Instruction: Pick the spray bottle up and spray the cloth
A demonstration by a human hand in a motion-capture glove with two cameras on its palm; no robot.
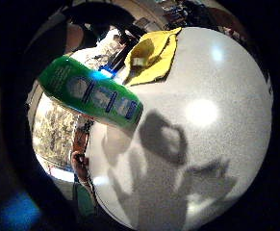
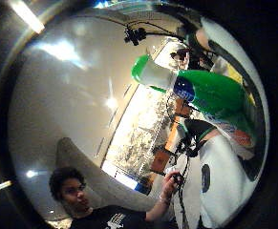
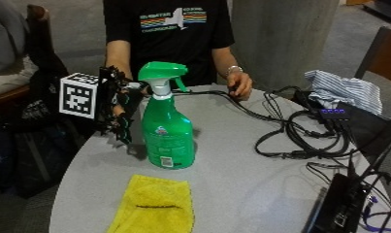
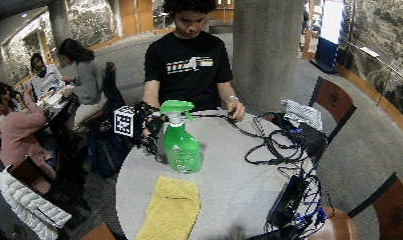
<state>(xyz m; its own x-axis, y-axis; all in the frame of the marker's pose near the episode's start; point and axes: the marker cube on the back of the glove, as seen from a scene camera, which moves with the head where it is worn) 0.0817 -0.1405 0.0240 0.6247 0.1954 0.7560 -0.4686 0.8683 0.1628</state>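
1. Green spray bottle [image 3: 166, 131] stands upright on the round grey bench [image 3: 247, 160], near the person's edge.
2. Gloved right hand [image 3: 121, 109] sits just beside the bottle's side, at the bench edge; contact unclear.
3. Fingers: cannot tell whether spread or curled, rig hides them.
4. Yellow cloth [image 3: 155, 204] lies flat on the bench, near the bottle's base, apart from it.
5. Bare left hand [image 3: 239, 85] rests on black cables [image 3: 292, 131].
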